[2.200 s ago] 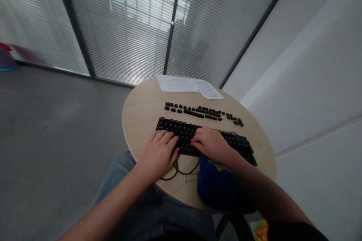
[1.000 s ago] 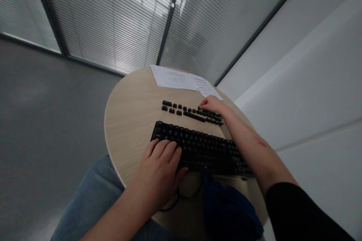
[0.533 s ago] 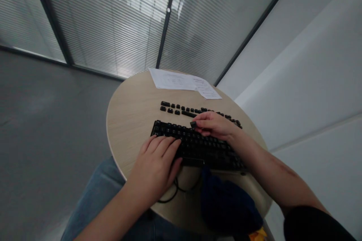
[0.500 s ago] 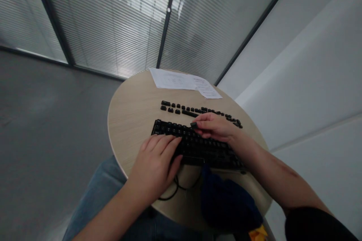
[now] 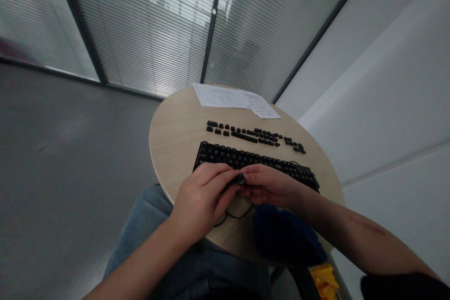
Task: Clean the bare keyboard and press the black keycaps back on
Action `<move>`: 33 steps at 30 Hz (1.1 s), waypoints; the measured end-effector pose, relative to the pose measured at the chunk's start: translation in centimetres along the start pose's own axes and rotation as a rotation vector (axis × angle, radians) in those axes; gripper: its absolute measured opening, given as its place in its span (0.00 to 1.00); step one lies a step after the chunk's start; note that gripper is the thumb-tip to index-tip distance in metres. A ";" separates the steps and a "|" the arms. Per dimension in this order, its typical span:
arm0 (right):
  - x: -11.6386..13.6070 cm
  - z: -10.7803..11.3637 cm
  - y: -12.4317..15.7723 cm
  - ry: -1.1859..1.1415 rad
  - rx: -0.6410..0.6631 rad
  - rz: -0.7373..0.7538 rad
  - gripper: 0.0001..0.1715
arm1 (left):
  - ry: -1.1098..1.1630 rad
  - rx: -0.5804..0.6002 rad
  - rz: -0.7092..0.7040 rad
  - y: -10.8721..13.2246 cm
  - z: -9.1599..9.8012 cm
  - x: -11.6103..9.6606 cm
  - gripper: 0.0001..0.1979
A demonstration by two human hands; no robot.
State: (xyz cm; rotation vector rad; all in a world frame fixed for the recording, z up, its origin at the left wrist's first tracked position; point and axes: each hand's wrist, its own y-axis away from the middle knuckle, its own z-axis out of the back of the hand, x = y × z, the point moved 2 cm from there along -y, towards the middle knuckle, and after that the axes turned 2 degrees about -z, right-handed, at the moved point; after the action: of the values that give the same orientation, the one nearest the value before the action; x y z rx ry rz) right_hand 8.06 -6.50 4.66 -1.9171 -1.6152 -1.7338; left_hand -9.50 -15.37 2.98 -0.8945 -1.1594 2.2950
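A small black keycap (image 5: 241, 179) is pinched between the fingertips of both hands, just over the near edge of the black keyboard (image 5: 232, 153). My left hand (image 5: 202, 194) comes from the left, thumb and index fingertips at one side of the keycap. My right hand (image 5: 270, 185) grips it from the right with bent fingers. Both hands cover much of the keyboard's front part. Beyond the keyboard, loose black keycaps (image 5: 218, 131) lie in rows, among them a long spacebar (image 5: 244, 137).
Printed paper sheets (image 5: 225, 97) lie at the far side of the round wooden table (image 5: 172, 126). A dark blue cloth-like item (image 5: 284, 234) rests at the near edge, beside a black cable (image 5: 241, 216). Something yellow (image 5: 325, 281) shows below it.
My right hand has brought the keycap down from above the keyboard to meet my left hand. The left fingers have moved off the keys and closed at the keycap. The view has shifted slightly.
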 end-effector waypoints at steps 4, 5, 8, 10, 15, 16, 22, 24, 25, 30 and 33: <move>-0.3 0.2 -0.2 -0.040 0.008 -0.010 0.23 | 0.010 0.005 -0.004 -0.1 -0.1 -0.1 0.11; -0.4 0.2 -0.3 -0.048 0.011 -0.011 0.23 | 0.015 0.006 0.004 -0.2 -0.2 -0.1 0.11; -0.5 0.2 -0.5 -0.066 0.004 0.003 0.24 | 0.035 0.008 0.032 -0.1 -0.3 0.0 0.10; -0.6 0.1 -0.6 -0.066 -0.004 0.017 0.24 | 0.047 0.014 0.045 -0.1 -0.3 0.1 0.10; -1.1 0.3 -0.5 0.016 -0.082 0.112 0.25 | 0.041 0.041 0.064 -0.1 -0.4 0.3 0.09; -1.1 0.5 -0.4 0.048 -0.115 0.165 0.24 | 0.037 0.047 0.069 0.0 -0.4 0.3 0.09; -1.6 0.9 0.4 0.268 -0.195 0.427 0.21 | 0.003 0.081 0.062 0.2 -1.1 0.4 0.08; -1.6 0.8 0.5 0.286 -0.204 0.455 0.20 | -0.009 0.078 0.050 0.2 -1.3 0.3 0.07; -1.6 0.7 0.5 0.286 -0.208 0.462 0.19 | -0.014 0.071 0.046 0.2 -1.3 0.3 0.07; -1.5 0.6 0.4 0.287 -0.195 0.478 0.18 | -0.030 0.002 0.025 0.1 -0.8 0.1 0.06; -1.4 0.6 0.6 0.331 -0.191 0.497 0.18 | -0.020 -0.035 0.020 0.1 -0.7 0.0 0.06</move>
State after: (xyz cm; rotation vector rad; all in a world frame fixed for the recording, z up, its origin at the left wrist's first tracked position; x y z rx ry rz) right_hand 9.13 -7.22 3.76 -1.7764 -0.8037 -1.8930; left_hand -9.06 -15.04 2.58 -0.9024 -1.2069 2.3115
